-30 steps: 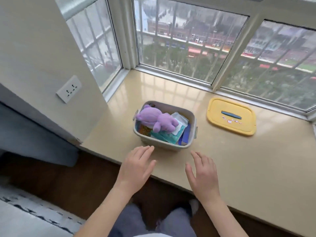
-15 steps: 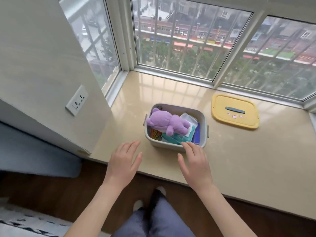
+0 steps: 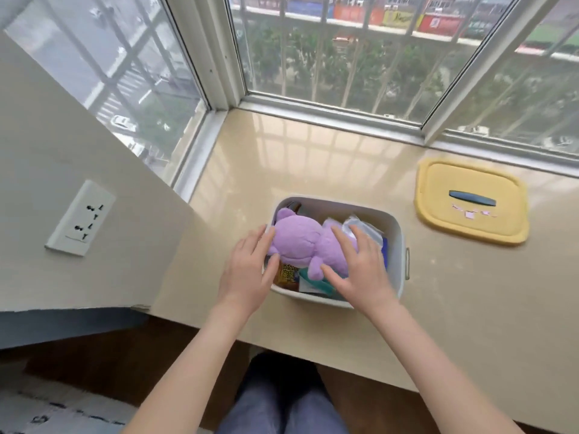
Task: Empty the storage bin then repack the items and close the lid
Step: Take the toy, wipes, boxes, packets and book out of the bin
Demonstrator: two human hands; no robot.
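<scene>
both my hands have come forward since a moment ago, when they hovered over the near edge of the sill short of the bin. now my left hand (image 3: 250,270) lies against the left side of the purple plush toy (image 3: 300,242), fingers spread and loosely curved, thumb at the bin's left wall, and my right hand (image 3: 360,264) rests on the toy's right half, fingers spread wide and thumb tucked near its lower limb. neither hand has closed round it; they cup it from both sides. the toy still lies on top of the other things in the grey storage bin (image 3: 398,245), which stands on the beige windowsill (image 3: 313,158) where it was, with an orange packet (image 3: 286,275) and a teal pack (image 3: 319,286) showing beneath. the yellow lid (image 3: 470,227) stays flat on the sill to the right, well apart from the bin.
</scene>
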